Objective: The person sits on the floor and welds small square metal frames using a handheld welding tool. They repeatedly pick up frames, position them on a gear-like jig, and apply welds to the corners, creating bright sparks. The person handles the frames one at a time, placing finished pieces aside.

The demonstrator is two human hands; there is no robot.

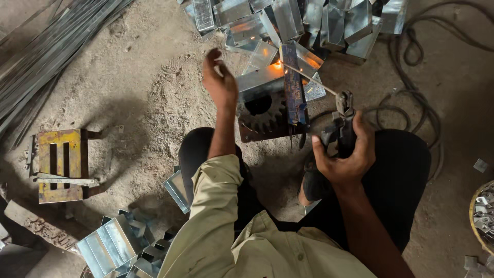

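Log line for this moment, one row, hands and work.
right hand: grips electrode holder | rod: glowing at metal boxes | left hand: raised, pinching small piece | gear: below

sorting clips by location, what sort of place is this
Most likely a small metal welding workshop with a dirt floor: the right hand holds an electrode holder sparking at a weld, beside folded sheet-metal boxes and metal strips.

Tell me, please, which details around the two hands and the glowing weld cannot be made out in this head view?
- Head view: the left hand is motion-blurred; whether it pinches anything is unclear.
- The dark welding electrode holder is mostly wrapped by the right hand.
- The orange glowing weld spot is too small to show the joint.
- The round basket of metal bits is cut off by the right edge.
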